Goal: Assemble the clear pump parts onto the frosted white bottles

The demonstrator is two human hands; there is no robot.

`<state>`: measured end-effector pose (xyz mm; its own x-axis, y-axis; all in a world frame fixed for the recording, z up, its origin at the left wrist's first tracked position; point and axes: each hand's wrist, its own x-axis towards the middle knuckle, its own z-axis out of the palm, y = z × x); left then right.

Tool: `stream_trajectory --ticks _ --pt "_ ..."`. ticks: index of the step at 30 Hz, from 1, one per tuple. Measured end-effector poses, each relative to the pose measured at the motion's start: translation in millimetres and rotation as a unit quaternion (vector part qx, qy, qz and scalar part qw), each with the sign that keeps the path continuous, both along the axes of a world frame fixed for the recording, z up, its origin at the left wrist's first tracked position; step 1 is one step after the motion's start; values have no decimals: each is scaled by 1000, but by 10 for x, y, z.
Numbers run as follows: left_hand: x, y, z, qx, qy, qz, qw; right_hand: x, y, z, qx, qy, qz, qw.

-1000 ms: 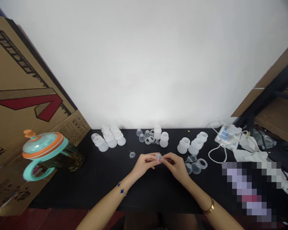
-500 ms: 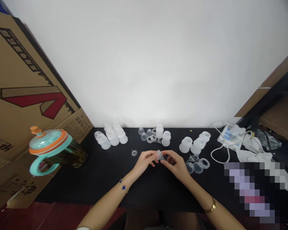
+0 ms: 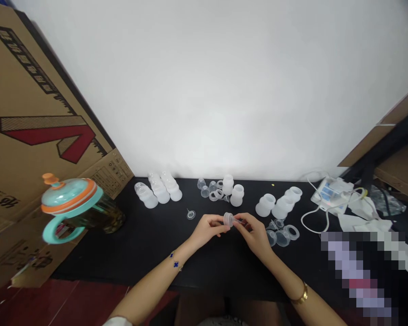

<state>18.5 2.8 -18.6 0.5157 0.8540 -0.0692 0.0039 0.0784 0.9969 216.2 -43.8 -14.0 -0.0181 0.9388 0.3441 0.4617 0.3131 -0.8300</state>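
Observation:
Over the middle of the black table, my left hand [image 3: 208, 230] pinches the rim of a clear screw ring [image 3: 228, 219]. From the other side, my right hand [image 3: 253, 231] grips the tip of a bottle nipple [image 3: 237, 221] that sits in that ring. Left of my hands lies a small clear nipple [image 3: 191, 214]. White bottle bodies [image 3: 237, 195] stand behind my hands, next to several clear caps and rings [image 3: 213, 186]. To the right are more bottle bodies [image 3: 265, 205], with loose rings [image 3: 292, 232] and clear caps [image 3: 283, 238] in front of them.
Assembled bottles [image 3: 146, 195] stand at the back left. A large lidded jug [image 3: 68, 199] with a turquoise handle is beside a cardboard box [image 3: 30, 149]. At the right lie a white cable [image 3: 313, 231], a white box [image 3: 329, 194] and papers [image 3: 357, 224].
The ring between my hands has turned so that its side shows more plainly. My right fingers have shifted onto the nipple's tip. The view has moved slightly.

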Motion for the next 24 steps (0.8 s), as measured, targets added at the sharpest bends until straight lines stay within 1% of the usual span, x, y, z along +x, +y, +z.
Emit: stream_trajectory --ticks 3,7,13,18,24 --pt "1 -17 22 17 1 -4 1000 -6 10 15 2 -8 2 1000" --pt "2 -25 36 22 -1 -11 1000 -13 24 18 7 -13 8 1000" --pt "2 4 -16 27 -13 -12 999 7 35 -28 -10 -3 5 1000" --pt "-6 32 -26 2 -26 6 1000 13 31 -31 -34 29 6 999" --pt "-4 55 -12 -48 -41 21 998 -7 8 18 -42 54 17 998"
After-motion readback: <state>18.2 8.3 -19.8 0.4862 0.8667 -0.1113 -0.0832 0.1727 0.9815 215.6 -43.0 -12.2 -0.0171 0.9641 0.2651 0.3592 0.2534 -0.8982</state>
